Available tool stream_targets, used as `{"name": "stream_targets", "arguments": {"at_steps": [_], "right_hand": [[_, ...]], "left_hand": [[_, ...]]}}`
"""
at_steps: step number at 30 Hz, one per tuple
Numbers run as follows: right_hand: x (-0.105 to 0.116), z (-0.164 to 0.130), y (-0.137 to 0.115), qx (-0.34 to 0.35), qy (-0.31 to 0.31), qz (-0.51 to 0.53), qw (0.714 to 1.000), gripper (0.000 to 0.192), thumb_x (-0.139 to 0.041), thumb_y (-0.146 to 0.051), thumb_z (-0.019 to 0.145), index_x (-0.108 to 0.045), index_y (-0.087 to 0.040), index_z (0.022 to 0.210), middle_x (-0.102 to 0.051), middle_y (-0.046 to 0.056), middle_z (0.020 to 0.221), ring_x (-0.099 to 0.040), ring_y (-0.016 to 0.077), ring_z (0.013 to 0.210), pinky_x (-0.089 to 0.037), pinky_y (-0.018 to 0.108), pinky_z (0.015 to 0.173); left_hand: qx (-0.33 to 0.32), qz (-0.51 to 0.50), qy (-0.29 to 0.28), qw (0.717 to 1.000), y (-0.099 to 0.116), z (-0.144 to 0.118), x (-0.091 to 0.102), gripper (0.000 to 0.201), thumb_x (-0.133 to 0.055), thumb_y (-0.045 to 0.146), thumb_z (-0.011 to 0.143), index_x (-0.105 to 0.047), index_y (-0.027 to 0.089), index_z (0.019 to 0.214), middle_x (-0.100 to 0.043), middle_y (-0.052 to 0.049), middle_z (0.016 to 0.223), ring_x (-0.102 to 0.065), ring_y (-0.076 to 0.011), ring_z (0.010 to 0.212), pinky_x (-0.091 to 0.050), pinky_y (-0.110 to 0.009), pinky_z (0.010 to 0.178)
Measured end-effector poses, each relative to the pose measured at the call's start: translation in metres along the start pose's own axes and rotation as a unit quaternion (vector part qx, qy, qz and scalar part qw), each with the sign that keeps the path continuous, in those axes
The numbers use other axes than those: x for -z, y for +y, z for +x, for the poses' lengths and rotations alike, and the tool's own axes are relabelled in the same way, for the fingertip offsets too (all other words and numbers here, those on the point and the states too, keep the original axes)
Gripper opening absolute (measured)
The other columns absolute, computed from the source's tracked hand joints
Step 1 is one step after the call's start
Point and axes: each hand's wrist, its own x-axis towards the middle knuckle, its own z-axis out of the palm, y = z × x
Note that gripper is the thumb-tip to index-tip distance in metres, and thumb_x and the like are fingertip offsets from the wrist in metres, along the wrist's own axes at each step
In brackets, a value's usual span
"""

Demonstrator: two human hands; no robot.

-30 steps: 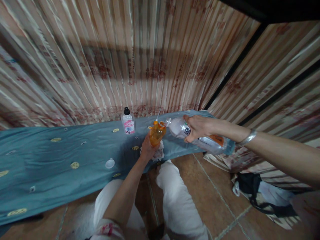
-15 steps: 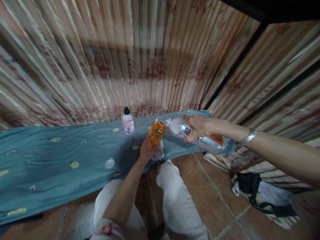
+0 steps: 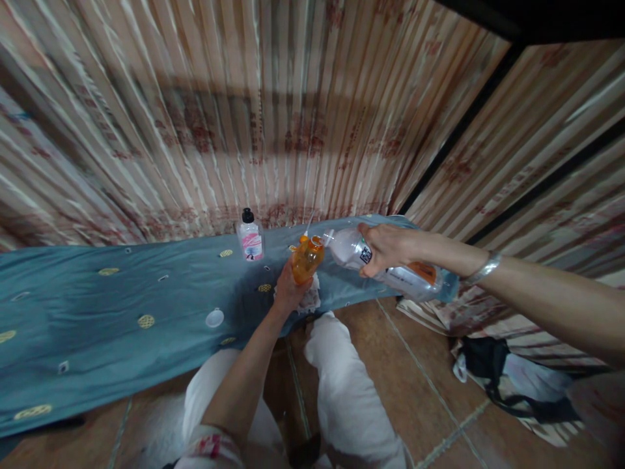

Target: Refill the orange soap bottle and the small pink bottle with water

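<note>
My left hand [image 3: 290, 290] is wrapped round a small orange see-through bottle [image 3: 307, 260], which stands uncapped with its mouth up. In my right hand [image 3: 383, 246] is a large clear plastic bottle [image 3: 407, 279] with an orange-and-white label. It is tipped, and its neck meets the orange bottle's mouth; whether liquid is flowing is too fine to tell. Just behind the orange bottle is an orange nozzle top with a thin pale tube [image 3: 307, 229]. A whitish crumpled cloth or tissue [image 3: 310, 298] lies under my left hand.
A clear bottle with a black cap and pink label [image 3: 251, 242] stands on the blue-green patterned cloth [image 3: 176, 280]. Pleated curtains [image 3: 273, 130] hang behind and to the right. A black-and-pale bag [image 3: 508, 378] lies on the tiled floor [image 3: 390, 365].
Almost nothing differs. Both hands hold the two bottles in the same pose, neck against mouth.
</note>
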Motion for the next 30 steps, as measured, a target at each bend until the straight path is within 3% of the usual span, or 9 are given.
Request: {"name": "stream_targets", "arguments": {"at_steps": [6, 15, 30], "right_hand": [[0.0004, 0.0018, -0.0007, -0.012, -0.017, -0.010, 1.000, 0.078, -0.077, -0.055, 0.071, -0.057, -0.003, 0.125, -0.074, 0.012, 0.087, -0.068, 0.0248, 0.074, -0.038, 0.028, 0.055], [0.0010, -0.0007, -0.0012, -0.007, -0.003, 0.013, 1.000, 0.073, -0.078, -0.048, 0.072, -0.057, -0.001, 0.124, -0.074, 0.017, 0.092, -0.069, 0.0279, 0.078, -0.040, 0.029, 0.059], [-0.0001, 0.0025, -0.0010, -0.017, -0.013, 0.008, 1.000, 0.079, -0.078, -0.055, 0.069, -0.058, -0.004, 0.126, -0.074, 0.012, 0.091, -0.069, 0.0258, 0.075, -0.040, 0.029, 0.057]], "left_hand": [[-0.009, 0.006, -0.002, 1.000, -0.0004, 0.0007, 0.0006, 0.077, -0.076, 0.022, 0.071, -0.045, 0.022, 0.141, -0.068, -0.009, 0.131, -0.067, -0.0271, 0.117, -0.055, -0.045, 0.103], [0.011, -0.002, 0.002, 1.000, -0.0004, -0.0001, -0.0005, 0.079, -0.076, 0.023, 0.070, -0.044, 0.020, 0.142, -0.066, -0.012, 0.134, -0.066, -0.0294, 0.120, -0.053, -0.049, 0.106], [0.012, -0.009, 0.008, 1.000, -0.0010, 0.0001, -0.0008, 0.079, -0.077, 0.023, 0.069, -0.045, 0.020, 0.141, -0.067, -0.012, 0.132, -0.067, -0.0287, 0.118, -0.054, -0.047, 0.105]]}}
